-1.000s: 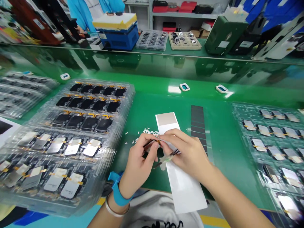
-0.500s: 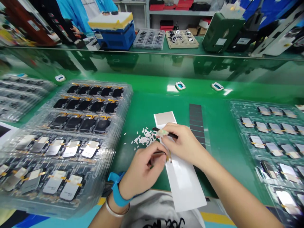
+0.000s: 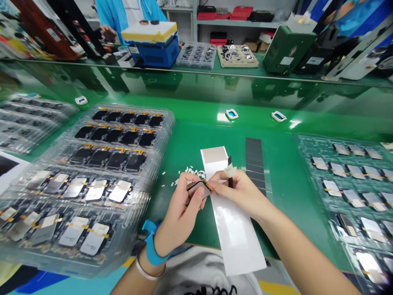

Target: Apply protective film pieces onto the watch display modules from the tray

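Observation:
My left hand [image 3: 184,209] is closed round a small display module [image 3: 199,190], its grey back turned up and tilted. At the module's upper right edge my right hand [image 3: 236,188] pinches near the flex cable [image 3: 205,180]; the fingertips hide the exact contact. Black tweezers [image 3: 230,162], with a pale wrapping round them, stick up from the same right hand. Beneath both hands lies a long white backing sheet [image 3: 238,233] with a grey-beige patch at its far end. Small white paper bits [image 3: 192,171] are scattered just beyond my left hand.
A stack of clear trays [image 3: 166,123] with display modules stands at left. Another clear tray [image 3: 307,141] with modules is at right. A strip of black adhesive pieces [image 3: 254,157] lies beside the sheet. White frames [image 3: 231,114] rest near the raised shelf. A co-worker [image 3: 112,18] is behind it.
My left hand has turned the display module so its grey back shows. The tweezers in my right hand have swung from nearly flat to upright, and the right fingertips now meet the module's edge.

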`<state>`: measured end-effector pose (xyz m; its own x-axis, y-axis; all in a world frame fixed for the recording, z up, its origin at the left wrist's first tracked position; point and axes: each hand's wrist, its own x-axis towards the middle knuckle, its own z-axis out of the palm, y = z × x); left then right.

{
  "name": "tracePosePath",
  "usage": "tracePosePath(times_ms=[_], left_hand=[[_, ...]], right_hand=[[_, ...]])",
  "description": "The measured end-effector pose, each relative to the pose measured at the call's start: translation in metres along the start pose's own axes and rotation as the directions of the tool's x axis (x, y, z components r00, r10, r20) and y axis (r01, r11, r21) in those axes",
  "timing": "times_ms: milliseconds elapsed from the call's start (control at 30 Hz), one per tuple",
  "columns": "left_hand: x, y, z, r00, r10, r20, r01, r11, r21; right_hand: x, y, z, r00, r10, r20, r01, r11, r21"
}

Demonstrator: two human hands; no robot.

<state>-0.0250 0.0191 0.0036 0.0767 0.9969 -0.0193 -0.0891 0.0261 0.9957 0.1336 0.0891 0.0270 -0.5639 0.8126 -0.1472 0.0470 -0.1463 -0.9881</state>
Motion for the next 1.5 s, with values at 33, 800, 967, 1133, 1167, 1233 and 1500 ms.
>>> tracePosePath(times_ms=[33,800,967,1133,1167,1233,1500], left_hand=[[0.001,0.000,0.000,1.000,0.001,0.001,-0.001,1.000,0.000],[-0.002,-0.003,0.000,0.998,-0.057,0.008,0.058,0.998,-0.015],[-0.001,-0.006,0.000,0.999,-0.044,0.000,0.044,0.999,0.005],[-0.001,-0.005,0.000,0.999,-0.038,0.029,0.037,0.999,0.009],[-0.001,-0.005,-0.001,0.999,-0.041,0.028,0.041,0.999,0.009],[-0.001,-0.005,-0.001,0.999,-0.047,0.012,0.047,0.999,0.024],[0.001,-0.001,0.000,1.000,-0.013,0.010,0.010,0.980,0.197]], right_hand=[[0.000,0.000,0.000,1.000,0.017,0.011,-0.018,0.998,0.059],[-0.007,0.003,0.008,0.965,-0.212,-0.158,0.155,0.937,-0.313],[-0.008,0.003,0.008,0.965,-0.216,-0.151,0.157,0.931,-0.330],[-0.007,0.003,0.007,0.962,-0.218,-0.163,0.158,0.935,-0.319],[-0.007,0.003,0.008,0.963,-0.212,-0.167,0.152,0.938,-0.313],[-0.007,0.004,0.009,0.967,-0.190,-0.170,0.135,0.947,-0.292],[-0.003,0.001,-0.017,0.903,-0.278,-0.327,0.173,0.933,-0.317]])
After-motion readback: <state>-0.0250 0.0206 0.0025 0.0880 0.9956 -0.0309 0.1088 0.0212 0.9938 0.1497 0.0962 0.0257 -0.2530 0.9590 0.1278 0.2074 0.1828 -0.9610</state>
